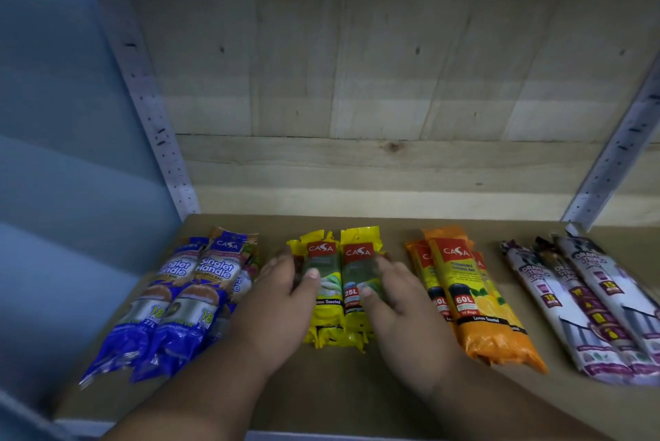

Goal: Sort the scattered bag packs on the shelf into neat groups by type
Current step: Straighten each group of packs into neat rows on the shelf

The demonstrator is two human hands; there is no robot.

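- Hands work on the yellow packs (335, 283) in the middle of the shelf (393, 401), one hand on each outer side of the group.
- Left hand (282, 297) lies against the left side of the yellow packs; its thumb rests on top of the left pack, and the other fingers go round the far side, where they are partly hidden.
- Right hand (396, 294) lies against the right side; its thumb presses on the right pack near the "25L" mark, and the fingers curve along the pack's outer edge.
- I judge that the two hands squeeze the packs together from both sides, so that they lie parallel and touching, as one tidy group.
- Blue packs (171, 301) lie at the left, close together and a little tilted, just beside the left wrist.
- Orange packs (471, 294) lie right of the yellow ones, stacked partly one over another, near the right hand but not touched by it.
- White packs (589, 301) lie at the far right, side by side, apart from the orange group.
- Each colour already has its own place with a gap between groups, so the sorting looks nearly finished; what remains seems to be only straightening.
- Blue and orange groups are less even than the yellow, so they may need the same squeeze.
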